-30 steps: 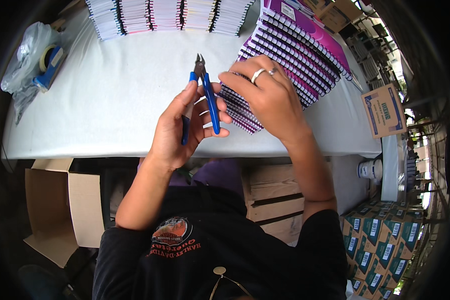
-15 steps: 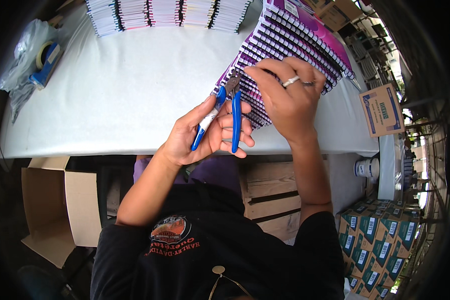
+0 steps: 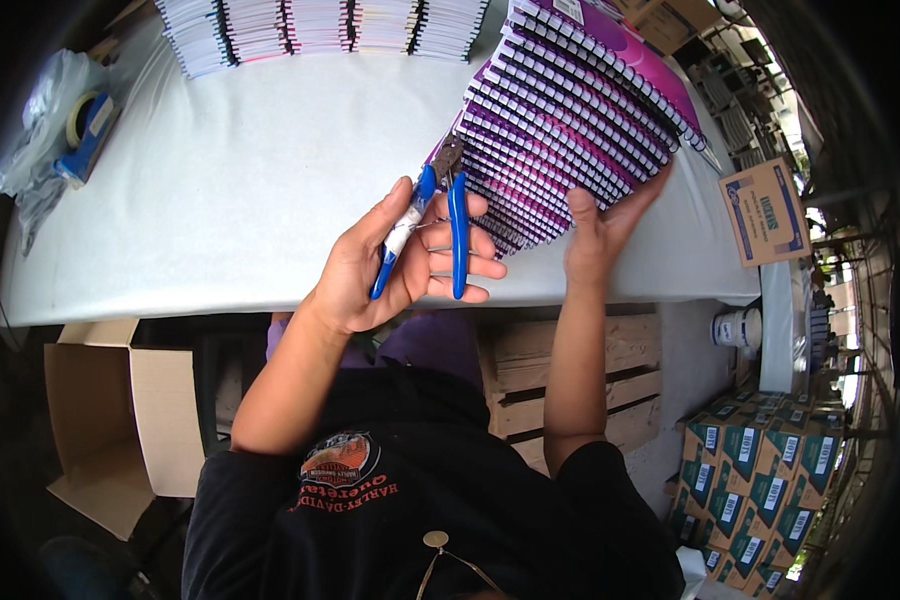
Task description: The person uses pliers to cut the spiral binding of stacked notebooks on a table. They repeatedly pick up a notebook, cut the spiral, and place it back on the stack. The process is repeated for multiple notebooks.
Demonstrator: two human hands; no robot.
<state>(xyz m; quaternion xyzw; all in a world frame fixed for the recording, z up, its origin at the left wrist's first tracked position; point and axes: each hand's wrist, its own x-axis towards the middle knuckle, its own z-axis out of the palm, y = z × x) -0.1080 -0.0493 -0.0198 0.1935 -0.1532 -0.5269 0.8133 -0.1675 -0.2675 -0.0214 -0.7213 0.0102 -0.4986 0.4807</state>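
My left hand (image 3: 355, 270) is wrapped loosely round a pair of blue-handled wire cutters (image 3: 459, 240), whose handles are spread. White wrapping covers part of one handle. The dark jaws lie by the left edge of a fanned stack of purple spiral notebooks (image 3: 560, 130). Their white-and-black bound edges face me in stepped rows. At the stack's lower right edge, my right hand (image 3: 598, 245) rests with its thumb up and apart and its fingers stretched along the side. Some of those fingers are partly hidden.
White cloth covers the table (image 3: 250, 200). More bound books (image 3: 320, 25) line its far edge. A tape dispenser (image 3: 90, 135) lies on a plastic bag (image 3: 45, 150) at left. An open carton (image 3: 160, 420) stands below left; stacked boxes (image 3: 750, 490) and another carton (image 3: 765, 212) are at right.
My right hand has moved from beside the cutter jaws down and right to the stack's edge, uncovering the bindings. The cutters have shifted slightly left in my left hand.
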